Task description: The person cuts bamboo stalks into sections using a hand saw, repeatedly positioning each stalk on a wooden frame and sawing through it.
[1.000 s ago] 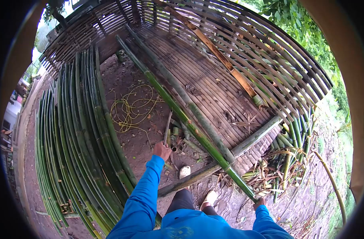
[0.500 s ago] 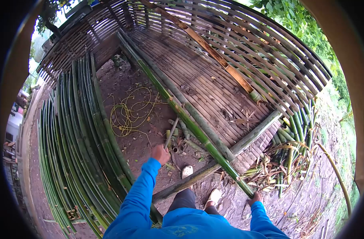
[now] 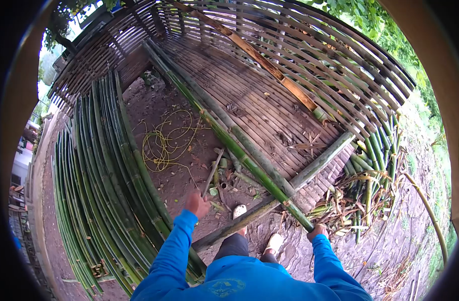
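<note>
My left hand point(image 3: 197, 203) is closed around the handle end of a long narrow tool point(image 3: 214, 170), likely a blade, which points up and away from me. My right hand point(image 3: 318, 232) grips the near end of a long green bamboo pole point(image 3: 254, 168). That pole slants away to the upper left, beside a duller grey-green pole point(image 3: 259, 150) along the edge of a slatted bamboo platform point(image 3: 239, 90). A cross pole point(image 3: 249, 218) runs under its near end, just in front of my feet.
Many long green bamboo poles point(image 3: 124, 175) lie side by side at left. A tangled yellow cord point(image 3: 164, 145) is on the ground. Cut bamboo and dry scraps point(image 3: 360, 200) are heaped at right. A slatted rail point(image 3: 330, 55) borders the platform, with a split brown bamboo piece point(image 3: 259, 57) along it.
My right hand, still on the green pole's end, has moved up and slightly left in the view. The tool in my left hand has changed its tilt, and the left hand sits slightly lower.
</note>
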Available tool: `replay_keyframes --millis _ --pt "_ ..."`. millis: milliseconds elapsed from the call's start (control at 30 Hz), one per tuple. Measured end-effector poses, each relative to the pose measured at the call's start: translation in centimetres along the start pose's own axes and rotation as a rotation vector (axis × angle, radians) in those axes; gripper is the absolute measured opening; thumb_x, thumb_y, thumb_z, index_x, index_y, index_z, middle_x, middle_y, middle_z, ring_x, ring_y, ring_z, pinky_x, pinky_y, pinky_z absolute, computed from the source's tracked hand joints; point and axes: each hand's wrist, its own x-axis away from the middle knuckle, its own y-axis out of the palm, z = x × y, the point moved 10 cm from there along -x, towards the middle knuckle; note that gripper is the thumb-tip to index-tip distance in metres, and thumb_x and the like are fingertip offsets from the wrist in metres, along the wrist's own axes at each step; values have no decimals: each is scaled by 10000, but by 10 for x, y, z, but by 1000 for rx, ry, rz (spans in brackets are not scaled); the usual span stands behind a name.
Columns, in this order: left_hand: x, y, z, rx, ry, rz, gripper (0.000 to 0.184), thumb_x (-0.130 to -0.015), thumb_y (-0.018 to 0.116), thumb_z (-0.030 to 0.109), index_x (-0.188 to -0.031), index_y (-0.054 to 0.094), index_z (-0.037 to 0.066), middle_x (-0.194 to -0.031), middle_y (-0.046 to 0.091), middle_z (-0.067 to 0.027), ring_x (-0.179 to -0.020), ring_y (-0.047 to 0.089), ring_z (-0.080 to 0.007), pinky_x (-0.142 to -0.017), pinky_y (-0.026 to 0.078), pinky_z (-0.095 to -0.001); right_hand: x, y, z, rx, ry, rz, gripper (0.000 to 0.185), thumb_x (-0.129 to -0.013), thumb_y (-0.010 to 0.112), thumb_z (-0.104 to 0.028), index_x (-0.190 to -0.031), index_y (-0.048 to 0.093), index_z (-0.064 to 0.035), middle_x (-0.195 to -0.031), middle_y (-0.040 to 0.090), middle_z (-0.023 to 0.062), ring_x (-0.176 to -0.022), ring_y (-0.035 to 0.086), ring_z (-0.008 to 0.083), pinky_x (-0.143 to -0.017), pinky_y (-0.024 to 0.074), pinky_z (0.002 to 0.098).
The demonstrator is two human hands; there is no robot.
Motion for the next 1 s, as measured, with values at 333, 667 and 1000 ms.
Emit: replay_keyframes --millis 333,667,1000 --pt "169 -3 39 217 115 -163 242 -714 718 140 -726 512 13 -530 478 -21 -474 424 -113 -455 380 -308 -20 -13 -32 -136 12 16 381 -670 607 -170 -1043 575 -104 -972 641 197 -936 619 360 -792 505 439" --pt "121 146 123 174 487 -226 247 -752 613 101 -601 424 51 -479 386 -85 -408 419 -260 -438 347 -411 -10 -44 -82 -118 -225 131 644 -553 756 -388 -1088 524 -115 -1096 588 130 -1081 530 315 -894 431 458" --pt "101 200 60 238 399 -186 279 -758 581 96 -579 368 74 -470 364 -104 -410 392 -279 -430 341 -410 -25 -39 -115 -210 -171 32 207 -753 558 -158 -884 683 -58 -924 662 192 -895 648 321 -774 523 403"
